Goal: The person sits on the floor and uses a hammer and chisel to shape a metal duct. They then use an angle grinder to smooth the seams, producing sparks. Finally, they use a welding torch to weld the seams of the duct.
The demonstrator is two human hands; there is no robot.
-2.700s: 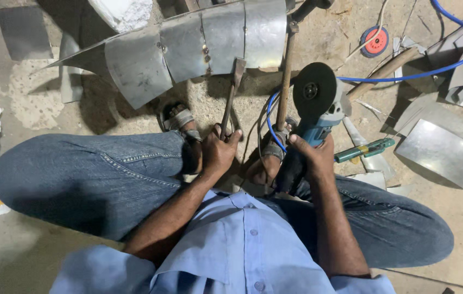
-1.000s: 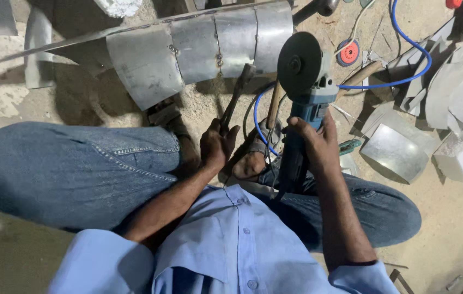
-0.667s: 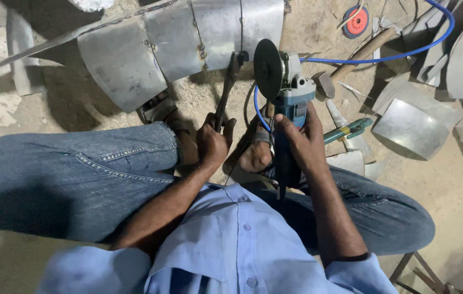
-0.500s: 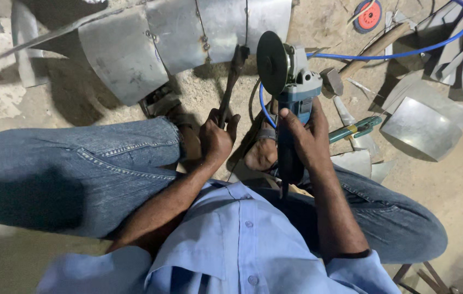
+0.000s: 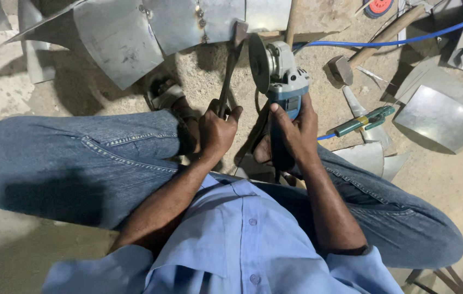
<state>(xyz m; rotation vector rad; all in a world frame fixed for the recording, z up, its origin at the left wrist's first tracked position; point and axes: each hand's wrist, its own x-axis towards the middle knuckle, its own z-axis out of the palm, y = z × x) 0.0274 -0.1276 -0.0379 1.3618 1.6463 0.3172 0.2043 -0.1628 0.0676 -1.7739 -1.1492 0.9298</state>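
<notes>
While the right hand (image 5: pixel 291 128) wraps its fingers tight around the blue-grey body of the angle grinder (image 5: pixel 280 76), the left hand (image 5: pixel 216 130) is clamped on the handle of a hammer (image 5: pixel 230 71), thumb over the top. The hammer head sits up against the lower edge of the sheet-metal piece (image 5: pixel 149 27). The grinder is now further left than a second ago, with its dark disc (image 5: pixel 257 62) just beside the hammer head and near the sheet edge; contact is not clear from here. I read that as tool lined up on the seam, grind not visibly started, no sparks.

The sheet is dull grey, curved panels joined with spot marks, scuffed. The disc is flat, round, matte. The floor is rough and sandy. A blue hose (image 5: pixel 406 38), a second hammer (image 5: pixel 367 49) and green-handled pliers (image 5: pixel 365 121) lie to the right.
</notes>
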